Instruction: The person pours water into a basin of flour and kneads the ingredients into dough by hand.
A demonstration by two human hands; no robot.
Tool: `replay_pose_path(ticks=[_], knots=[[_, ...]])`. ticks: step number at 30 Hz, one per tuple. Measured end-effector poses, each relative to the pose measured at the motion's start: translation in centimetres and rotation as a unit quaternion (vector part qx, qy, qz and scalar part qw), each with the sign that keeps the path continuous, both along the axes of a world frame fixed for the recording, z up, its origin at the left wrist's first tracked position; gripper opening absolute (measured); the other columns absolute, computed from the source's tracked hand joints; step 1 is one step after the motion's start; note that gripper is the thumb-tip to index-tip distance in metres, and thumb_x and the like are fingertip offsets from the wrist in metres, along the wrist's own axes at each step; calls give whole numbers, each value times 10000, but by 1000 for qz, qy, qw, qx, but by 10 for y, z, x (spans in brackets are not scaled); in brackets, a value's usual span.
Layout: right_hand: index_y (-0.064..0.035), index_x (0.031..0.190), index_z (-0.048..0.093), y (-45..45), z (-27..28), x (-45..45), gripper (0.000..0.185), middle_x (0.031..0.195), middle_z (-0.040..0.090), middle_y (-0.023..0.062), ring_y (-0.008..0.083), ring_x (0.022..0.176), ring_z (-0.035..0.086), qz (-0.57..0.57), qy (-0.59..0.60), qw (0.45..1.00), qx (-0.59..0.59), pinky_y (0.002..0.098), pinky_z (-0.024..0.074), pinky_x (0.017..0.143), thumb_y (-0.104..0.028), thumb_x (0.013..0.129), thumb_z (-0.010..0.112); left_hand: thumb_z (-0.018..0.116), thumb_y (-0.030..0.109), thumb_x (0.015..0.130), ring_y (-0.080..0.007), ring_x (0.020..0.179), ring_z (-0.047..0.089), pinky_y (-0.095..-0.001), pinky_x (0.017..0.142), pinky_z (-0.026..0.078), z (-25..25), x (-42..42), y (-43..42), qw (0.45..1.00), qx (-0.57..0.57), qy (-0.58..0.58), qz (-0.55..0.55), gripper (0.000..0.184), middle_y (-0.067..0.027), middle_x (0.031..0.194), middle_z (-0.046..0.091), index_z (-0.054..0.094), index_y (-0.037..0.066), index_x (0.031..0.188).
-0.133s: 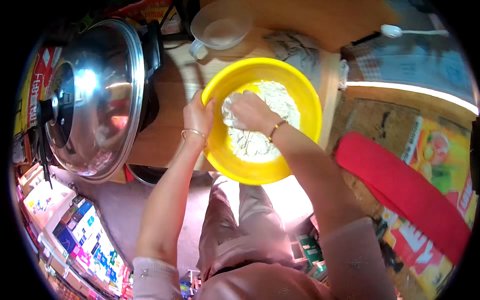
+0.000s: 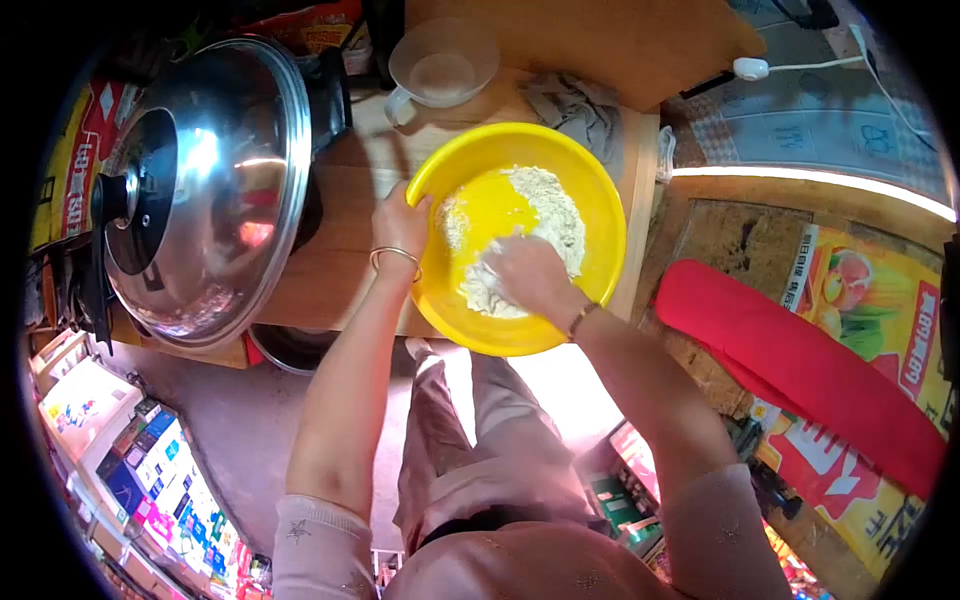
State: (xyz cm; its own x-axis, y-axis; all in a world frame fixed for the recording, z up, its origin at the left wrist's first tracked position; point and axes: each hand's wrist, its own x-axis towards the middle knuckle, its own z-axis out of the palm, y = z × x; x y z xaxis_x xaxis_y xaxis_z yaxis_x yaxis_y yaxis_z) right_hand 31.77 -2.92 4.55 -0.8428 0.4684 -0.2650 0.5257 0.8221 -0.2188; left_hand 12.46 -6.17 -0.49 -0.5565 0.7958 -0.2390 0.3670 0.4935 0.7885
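A yellow plastic basin (image 2: 612, 215) sits at the front edge of a wooden table, with white flour (image 2: 556, 215) spread over part of its bottom. My left hand (image 2: 402, 222) is closed on the basin's left rim, thumb on the inside. Inside the basin, my right hand (image 2: 527, 272) is curled into the flour on the near side. Its fingers are coated white and somewhat blurred, with a crumbly clump under them. Yellow bottom shows bare in the middle of the basin.
A large pan with a domed glass lid (image 2: 205, 200) stands left. Behind the basin are a clear measuring cup (image 2: 443, 70) and a grey cloth (image 2: 580, 110). A red padded strip (image 2: 790, 360) lies right, over printed cardboard (image 2: 850, 480). The wooden table (image 2: 350, 270) ends before my legs.
My right hand has moved toward me inside the basin, drawing flour along and baring yellow bottom behind it. My left hand keeps its hold on the rim. The view has shifted slightly.
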Motion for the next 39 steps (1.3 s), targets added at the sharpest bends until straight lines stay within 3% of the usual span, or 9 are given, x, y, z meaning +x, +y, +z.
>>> replay_pose_path(ticks=[5, 6, 12, 21, 28, 31, 33, 36, 39], knots=[[-153, 860, 628, -54, -49, 21, 241, 783, 603, 76, 252, 717, 606, -124, 106, 986, 37, 388, 482, 621, -258, 645, 652, 655, 165, 774, -382, 791, 598, -422, 689, 467, 9, -6, -11, 1000, -16, 4, 4, 190, -209, 819, 624, 599, 13, 873], [-151, 871, 631, -48, -61, 0, 285, 773, 602, 77, 259, 718, 605, -204, 11, 979, -7, 394, 484, 619, -284, 623, 670, 643, 147, 782, -380, 781, 597, -415, 679, 467, 10, -11, -9, 1000, -18, -10, 2, 177, -215, 813, 619, 591, 3, 870], [-138, 886, 673, -13, -70, -64, 324, 782, 623, 90, 278, 681, 610, -318, -20, 948, -14, 394, 487, 600, -278, 595, 663, 621, 126, 801, -379, 775, 599, -408, 666, 469, 17, -21, -10, 999, -24, -28, -7, 170, -213, 822, 614, 581, -2, 905], [-159, 904, 671, 30, -108, -96, 338, 865, 641, 62, 226, 789, 630, -259, 77, 962, -44, 399, 472, 699, -327, 610, 672, 600, 87, 820, -390, 758, 583, -416, 650, 462, 16, -27, -8, 999, -8, -8, -44, 160, -217, 817, 596, 554, -1, 946], [-136, 733, 631, 56, -101, -96, 225, 755, 636, 68, 220, 733, 630, 54, 113, 991, -56, 349, 477, 672, -326, 615, 654, 596, 121, 831, -384, 780, 592, -401, 662, 465, 18, -29, -3, 999, 0, -16, -31, 171, -219, 831, 601, 567, -7, 940], [-125, 781, 646, 51, -100, -99, 241, 755, 631, 75, 228, 750, 629, -59, 168, 983, -52, 351, 475, 678, -325, 649, 634, 600, 137, 833, -357, 720, 596, -383, 639, 460, 18, -18, -16, 1000, 4, -11, -5, 178, -215, 801, 605, 575, -26, 900], [-111, 844, 659, 23, -105, -109, 264, 812, 630, 109, 245, 833, 610, -129, 219, 966, -38, 386, 451, 750, -305, 670, 620, 602, 144, 837, -306, 723, 590, -367, 663, 452, 17, 2, -39, 993, -11, -29, 115, 190, -189, 816, 610, 570, -24, 921], [-103, 933, 657, -29, -75, -111, 307, 1043, 573, 193, 309, 1086, 480, -252, 76, 948, -179, 450, 334, 954, -265, 674, 639, 564, 146, 856, -267, 899, 563, -356, 803, 427, 9, 48, -94, 958, 44, -118, 258, 260, -172, 962, 580, 535, -28, 1047], [-82, 968, 622, -50, -69, -57, 361, 1128, 513, 177, 362, 1158, 414, -152, 308, 934, -95, 481, 194, 1075, -244, 650, 675, 546, 150, 861, -277, 935, 562, -363, 838, 424, -2, 49, -125, 975, 33, -105, 193, 285, -180, 979, 574, 524, -40, 1073]])
